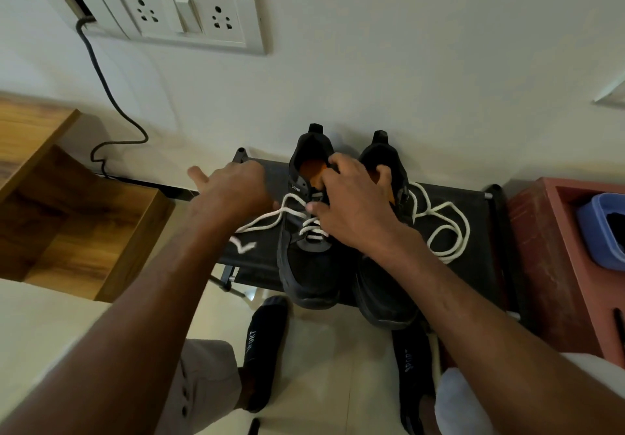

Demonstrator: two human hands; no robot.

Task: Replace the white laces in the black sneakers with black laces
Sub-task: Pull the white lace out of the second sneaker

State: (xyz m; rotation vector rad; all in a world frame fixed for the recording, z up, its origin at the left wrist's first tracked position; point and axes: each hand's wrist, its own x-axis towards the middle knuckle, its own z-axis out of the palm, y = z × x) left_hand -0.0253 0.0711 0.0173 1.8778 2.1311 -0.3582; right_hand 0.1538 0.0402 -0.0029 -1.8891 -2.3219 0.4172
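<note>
Two black sneakers stand side by side on a black rack, toes toward me. The left sneaker has a white lace loosened in its eyelets, the ends trailing left. The right sneaker has its white lace lying in loops on the rack to the right. My left hand reaches to the left sneaker's outer side with the thumb spread; its fingertips are hidden. My right hand lies over both collars with curled fingers, its thumb on the left sneaker's lace. No black laces are in view.
A wooden shelf unit stands at the left. At the right a red crate holds a blue tub. A wall socket plate and a hanging cable are behind. My socked feet are on the tiled floor.
</note>
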